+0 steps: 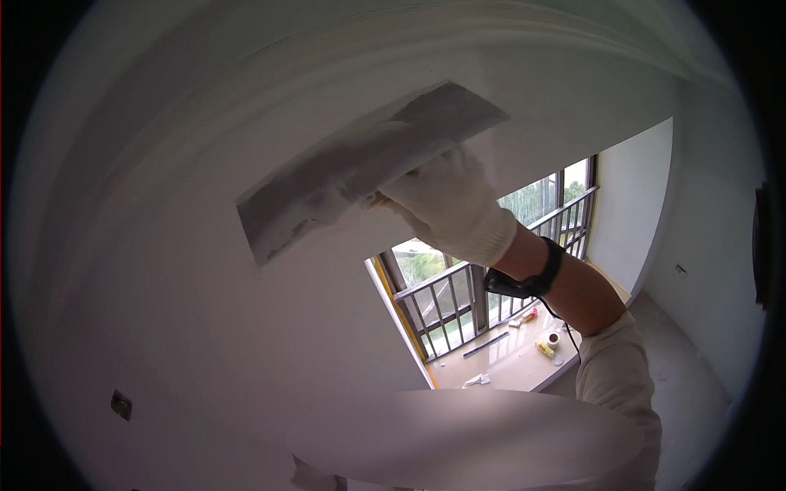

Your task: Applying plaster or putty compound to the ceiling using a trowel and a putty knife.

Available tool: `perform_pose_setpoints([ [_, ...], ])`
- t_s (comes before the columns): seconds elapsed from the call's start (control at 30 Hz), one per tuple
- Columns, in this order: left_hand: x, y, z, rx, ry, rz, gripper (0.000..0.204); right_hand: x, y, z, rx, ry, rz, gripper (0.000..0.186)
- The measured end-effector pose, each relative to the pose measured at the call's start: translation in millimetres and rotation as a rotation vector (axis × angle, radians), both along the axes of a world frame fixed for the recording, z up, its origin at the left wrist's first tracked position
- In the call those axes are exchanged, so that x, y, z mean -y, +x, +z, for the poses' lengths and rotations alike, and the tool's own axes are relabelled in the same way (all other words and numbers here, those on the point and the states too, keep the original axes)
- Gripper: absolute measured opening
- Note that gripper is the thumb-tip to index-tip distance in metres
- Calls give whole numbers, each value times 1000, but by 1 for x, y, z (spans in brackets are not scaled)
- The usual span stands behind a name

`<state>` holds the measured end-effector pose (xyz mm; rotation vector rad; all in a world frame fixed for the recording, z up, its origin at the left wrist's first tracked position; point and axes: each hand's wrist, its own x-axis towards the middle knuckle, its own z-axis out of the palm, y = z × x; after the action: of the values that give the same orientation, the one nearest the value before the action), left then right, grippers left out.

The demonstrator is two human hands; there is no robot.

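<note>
R hand [450, 200], in a white knit glove [438, 214], is up high w/ its fingers curled tight, grasping a wide flat blade [372, 159] from the side near the person. Can't make out the L hand, so can't tell abt its grip. The blade is long & gray, w/ pale smears on it, esp. near its low L end. It's in the upper mid part of the view, up by the big white wall [205, 327], above the window [438, 303]. It tilts: L end low, R end high. Can't tell which edge touches the wall.

Past the glove, a black strap [553, 266] goes round the wrist, w/ a small black box [508, 285] on it & a thin wire [571, 334] hanging down. The sleeve [618, 368] is pale & pushed up by the elbow.

Under the arm, the window has dark bars & green trees outside. On the shiny sill [512, 364]: a roll [554, 337], a yellow thing [544, 350] just beside it, a small red thing [530, 314], a long dark strip [485, 344] & a white crumpled bit [477, 380]. A small square box [121, 405] sits in the wall, low L. Big pale oval [475, 434] at the bottom; can't tell what it is.
</note>
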<state>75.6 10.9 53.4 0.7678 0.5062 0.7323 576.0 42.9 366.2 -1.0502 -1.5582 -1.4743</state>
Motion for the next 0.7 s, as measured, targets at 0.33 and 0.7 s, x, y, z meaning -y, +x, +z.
perform_pose_setpoints([
  [0.33,32,-26,-24,145,-62,123,11,-116,-10,38,11,29,-81,22],
  [0.7,67,-52,-9,-39,-7,318,12,-60,-53,58,-37,-66,73,24],
])
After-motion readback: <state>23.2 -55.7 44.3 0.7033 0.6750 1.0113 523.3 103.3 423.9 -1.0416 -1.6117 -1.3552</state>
